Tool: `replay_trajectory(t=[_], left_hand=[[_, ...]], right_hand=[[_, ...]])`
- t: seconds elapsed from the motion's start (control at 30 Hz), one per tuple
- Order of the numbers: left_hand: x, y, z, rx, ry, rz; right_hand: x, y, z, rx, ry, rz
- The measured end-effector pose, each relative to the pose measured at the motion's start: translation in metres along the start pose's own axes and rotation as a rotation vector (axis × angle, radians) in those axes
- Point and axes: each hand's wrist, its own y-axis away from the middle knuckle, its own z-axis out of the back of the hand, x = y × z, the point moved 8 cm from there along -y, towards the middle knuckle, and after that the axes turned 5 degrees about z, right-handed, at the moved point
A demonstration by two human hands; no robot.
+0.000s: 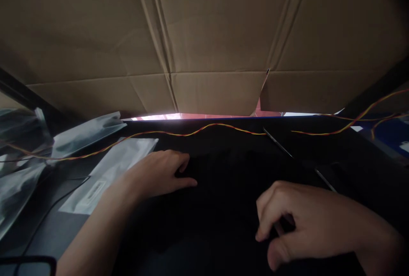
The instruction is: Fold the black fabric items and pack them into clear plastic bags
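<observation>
My left hand [162, 171] rests low over the black surface [217, 216], its fingers curled and its thumb stretched out apart from them. Nothing shows between them. Its wrist lies across a whitish plastic bag [128, 150] with a barcode label [94, 193]. Nearer on the right is my right hand [297, 220], with bent fingers and a gap to the thumb; it holds nothing that I can see. Beyond the hands runs a twisted red and yellow wire [204, 127]. Beside its end lies a thin metal tool [277, 142], and a second thin metal piece [325, 180] shows behind my right hand.
Brown cardboard [217, 29] stands across the back. Clear plastic bags [19, 191] and a black cable [47, 214] lie at left. More red and yellow wire [348, 126] crosses the right side, near a blue object [390, 137]. A dark frame [28, 260] juts in at bottom left.
</observation>
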Motion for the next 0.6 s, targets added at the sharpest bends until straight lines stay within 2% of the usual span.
replay_trajectory(t=[0.07,0.17,0.23,0.27,0.33,0.47,0.6], left_hand=[[-0.007,0.002,0.005,-0.032,-0.003,-0.059],[-0.015,0.007,0.006,-0.003,0.073,-0.119],[-0.014,0.009,0.002,0.037,0.112,-0.102],[-0.014,0.009,0.001,0.043,0.118,-0.096],[-0.014,0.009,0.003,0.021,0.115,-0.114],[-0.017,0.009,0.017,-0.123,0.072,-0.195],[-0.016,0.010,0.030,-0.251,0.008,-0.216]], right_hand=[[0.005,-0.002,0.005,-0.042,-0.036,0.036],[0.005,-0.009,0.029,-0.355,0.135,0.087],[0.001,-0.013,0.036,-0.471,0.308,0.077],[-0.001,-0.017,0.034,-0.459,0.364,0.074],[-0.006,-0.023,0.025,-0.350,0.390,0.067],[-0.011,-0.020,0.008,-0.156,0.241,0.012],[-0.015,-0.011,0.001,-0.055,0.116,0.002]])
